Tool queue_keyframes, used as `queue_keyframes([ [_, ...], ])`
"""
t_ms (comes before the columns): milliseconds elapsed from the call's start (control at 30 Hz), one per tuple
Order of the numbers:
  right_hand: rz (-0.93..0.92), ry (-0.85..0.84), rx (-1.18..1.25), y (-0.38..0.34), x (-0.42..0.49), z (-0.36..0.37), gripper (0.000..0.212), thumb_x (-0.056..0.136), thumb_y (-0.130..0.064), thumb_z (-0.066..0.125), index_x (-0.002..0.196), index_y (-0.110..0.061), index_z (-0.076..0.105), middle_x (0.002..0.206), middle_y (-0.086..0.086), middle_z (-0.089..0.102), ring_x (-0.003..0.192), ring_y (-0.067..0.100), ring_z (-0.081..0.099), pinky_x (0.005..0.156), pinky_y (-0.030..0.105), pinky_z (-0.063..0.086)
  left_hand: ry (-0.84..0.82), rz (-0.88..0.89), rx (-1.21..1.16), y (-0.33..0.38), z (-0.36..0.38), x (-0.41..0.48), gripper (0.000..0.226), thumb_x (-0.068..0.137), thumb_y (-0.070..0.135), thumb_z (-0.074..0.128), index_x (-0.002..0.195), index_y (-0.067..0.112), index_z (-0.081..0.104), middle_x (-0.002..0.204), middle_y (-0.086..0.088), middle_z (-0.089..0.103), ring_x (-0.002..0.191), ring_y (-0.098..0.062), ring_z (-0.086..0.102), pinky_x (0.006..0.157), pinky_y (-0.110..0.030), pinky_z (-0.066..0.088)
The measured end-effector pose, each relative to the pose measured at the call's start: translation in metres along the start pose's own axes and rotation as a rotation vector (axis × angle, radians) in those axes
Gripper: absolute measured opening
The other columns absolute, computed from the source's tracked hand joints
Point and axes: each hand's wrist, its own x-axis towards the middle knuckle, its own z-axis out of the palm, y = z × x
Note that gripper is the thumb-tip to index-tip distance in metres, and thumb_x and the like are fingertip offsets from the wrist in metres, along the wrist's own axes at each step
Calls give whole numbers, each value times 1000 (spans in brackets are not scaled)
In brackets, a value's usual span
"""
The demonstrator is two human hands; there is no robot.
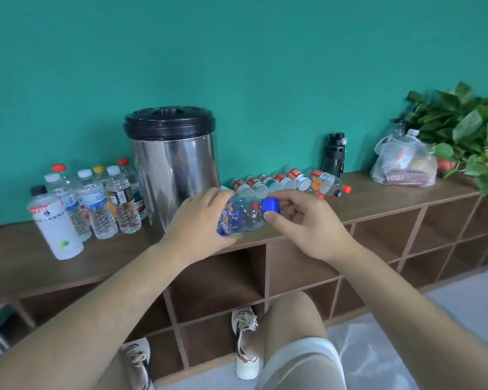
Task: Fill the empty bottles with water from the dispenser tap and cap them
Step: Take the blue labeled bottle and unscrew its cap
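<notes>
My left hand (pixel 200 223) grips a small clear bottle (pixel 241 216) with a blue label, held tilted on its side in front of the shelf. My right hand (pixel 302 220) pinches its blue cap (pixel 271 205) at the neck. Behind my hands stands the steel water dispenser (pixel 175 164) with a black lid; its tap is hidden by my left hand. Several capped bottles with water (pixel 96 204) stand upright to the dispenser's left. A row of empty bottles (pixel 288 181) lies on its side to the right.
The wooden shelf top (pixel 378 195) has open cubbies below. A dark flask (pixel 334 154), a plastic bag (pixel 403 164) and a leafy plant (pixel 468 128) are at the right. My knee (pixel 293 327) and shoes (pixel 244 342) are below.
</notes>
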Motion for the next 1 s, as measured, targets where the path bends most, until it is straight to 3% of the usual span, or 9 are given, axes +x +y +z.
queue_keyframes([
  [100, -25, -53, -41, -17, 8, 21, 25, 104, -44, 58, 112, -23, 68, 87, -6, 69, 73, 11, 60, 74, 33, 51, 35, -27, 122, -9, -33, -22, 76, 71, 54, 82, 132, 19, 53, 118, 0, 60, 104, -25, 61, 81, -40, 52],
  [200, 58, -75, -204, -44, 15, 46, 54, 103, -67, 27, 87, -25, 55, 79, -3, 66, 79, 21, 61, 72, 40, 47, 79, -63, 255, -20, -59, -40, 76, 66, 50, 83, 129, 16, 57, 112, -3, 60, 101, -29, 62, 78, -41, 51],
  [267, 143, -93, -248, -65, 21, 62, 66, 103, -69, 15, 77, -22, 54, 80, 0, 64, 85, 25, 60, 75, 40, 43, 94, -51, 332, -26, -70, -51, 76, 63, 45, 84, 127, 16, 57, 109, -4, 60, 99, -30, 62, 79, -42, 51],
  [333, 212, -69, -144, -82, 28, 77, 70, 106, -65, 17, 69, -16, 51, 77, 3, 62, 84, 25, 58, 75, 39, 40, 97, -52, 374, -32, -78, -60, 74, 63, 44, 84, 126, 16, 57, 109, -3, 60, 98, -30, 61, 81, -42, 50],
  [467, 140, 43, 48, -90, 34, 104, 61, 109, -49, 38, 60, -12, 33, 56, -1, 38, 59, 19, 40, 59, 37, 28, 41, -152, 213, -43, -92, -73, 66, 68, 44, 78, 124, 18, 55, 109, 0, 63, 96, -26, 61, 80, -39, 51],
  [567, 9, 55, 54, -85, 33, 115, 68, 103, -57, 36, 66, -1, 39, 57, 7, 38, 57, 18, 39, 56, 36, 26, -42, -214, 84, -48, -98, -80, 57, 70, 47, 78, 117, 26, 52, 97, 10, 60, 85, -17, 59, 68, -32, 46],
  [667, -153, 23, 44, -79, 34, 115, 64, 100, -61, 31, 67, -7, 42, 58, 4, 40, 57, 16, 40, 55, 33, 27, -137, -264, -88, -54, -102, -83, 50, 66, 50, 81, 101, 33, 49, 83, 14, 60, 71, -6, 59, 59, -28, 47],
  [867, -343, -170, -65, -66, 39, 101, 52, 106, -57, 32, 91, -10, 49, 75, 5, 53, 72, 21, 51, 67, 42, 43, -379, -405, -540, -63, -100, -86, 51, 64, 40, 93, 102, 33, 60, 91, 12, 73, 78, -7, 72, 76, -38, 63],
  [1000, -353, -386, -123, -58, 50, 97, 31, 109, -47, 39, 112, -20, 54, 99, -9, 58, 93, 5, 54, 81, 26, 42, -430, -481, -751, -76, -81, -93, 52, 68, 28, 95, 109, 32, 64, 96, 7, 77, 85, -16, 76, 85, -45, 63],
])
